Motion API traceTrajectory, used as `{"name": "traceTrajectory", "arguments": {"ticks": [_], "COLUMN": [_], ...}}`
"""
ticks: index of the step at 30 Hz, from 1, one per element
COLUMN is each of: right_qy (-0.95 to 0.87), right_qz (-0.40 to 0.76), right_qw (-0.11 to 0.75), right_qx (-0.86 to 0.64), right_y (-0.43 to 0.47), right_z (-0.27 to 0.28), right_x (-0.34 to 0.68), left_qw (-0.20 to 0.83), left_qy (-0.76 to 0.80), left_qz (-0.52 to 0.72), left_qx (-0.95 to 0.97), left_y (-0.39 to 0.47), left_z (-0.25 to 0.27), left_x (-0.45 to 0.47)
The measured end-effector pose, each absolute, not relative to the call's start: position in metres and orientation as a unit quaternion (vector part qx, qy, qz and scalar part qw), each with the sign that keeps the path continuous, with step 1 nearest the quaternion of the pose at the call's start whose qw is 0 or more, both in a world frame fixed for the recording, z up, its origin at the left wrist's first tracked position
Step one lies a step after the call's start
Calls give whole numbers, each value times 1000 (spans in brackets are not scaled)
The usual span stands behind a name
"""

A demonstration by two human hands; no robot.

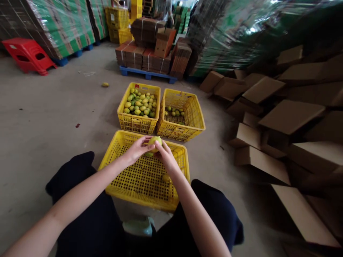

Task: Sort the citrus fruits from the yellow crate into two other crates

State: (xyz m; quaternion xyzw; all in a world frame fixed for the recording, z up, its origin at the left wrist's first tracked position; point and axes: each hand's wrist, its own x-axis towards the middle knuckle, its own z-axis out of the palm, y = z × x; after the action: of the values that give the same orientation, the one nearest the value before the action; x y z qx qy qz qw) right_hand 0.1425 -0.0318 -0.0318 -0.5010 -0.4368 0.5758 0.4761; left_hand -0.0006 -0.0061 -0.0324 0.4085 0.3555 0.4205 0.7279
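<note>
A yellow-green lemon [155,140] is held between my two hands above the near yellow crate [144,202]. My left hand [139,148] has its fingers closed on the lemon's left side. On the other side, my right hand [166,154] grips it with thumb and fingers. A greener lemon [149,154] shows just beneath my fingers; whether it lies in the crate or touches a hand I cannot tell. Near my right forearm, another lemon [166,177] rests on the crate's perforated floor.
Beyond stand a yellow crate [138,121] full of lemons and another crate [184,132] holding several. One lemon [105,84] lies on the floor. Open cardboard boxes [292,116] pile up at right. A blue pallet [147,74] bears flattened cartons; a red stool [29,53] stands left.
</note>
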Motion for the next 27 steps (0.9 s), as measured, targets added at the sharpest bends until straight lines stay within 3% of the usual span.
{"name": "traceTrajectory", "arguments": {"ticks": [3, 6, 9, 12, 17, 20, 23, 27], "right_qy": [-324, -269, -288, -306, -349, -356, -392, -492], "right_qz": [647, 697, 725, 731, 748, 688, 557, 453], "right_qw": [492, 504, 489, 472, 402, 450, 515, 519], "right_qx": [-484, -434, -391, -386, -397, -444, -520, -532], "right_y": [-27, -25, -29, -35, -35, -30, -25, -24], "right_z": [-25, -16, -5, 2, 4, 4, 2, -1], "right_x": [145, 149, 154, 157, 167, 172, 174, 173], "left_qw": [753, 701, 609, 616, 581, 571, 568, 570], "left_qy": [330, 365, 397, 359, 355, 371, 379, 365], "left_qz": [410, 417, 379, 334, 404, 450, 462, 467], "left_qx": [395, 448, 572, 616, 612, 578, 566, 570], "left_y": [-6, -2, 2, 3, 5, 7, 8, 8], "left_z": [-32, -28, -26, -27, -32, -30, -25, -22], "left_x": [1, -3, -9, -11, -9, -9, -10, -11]}}
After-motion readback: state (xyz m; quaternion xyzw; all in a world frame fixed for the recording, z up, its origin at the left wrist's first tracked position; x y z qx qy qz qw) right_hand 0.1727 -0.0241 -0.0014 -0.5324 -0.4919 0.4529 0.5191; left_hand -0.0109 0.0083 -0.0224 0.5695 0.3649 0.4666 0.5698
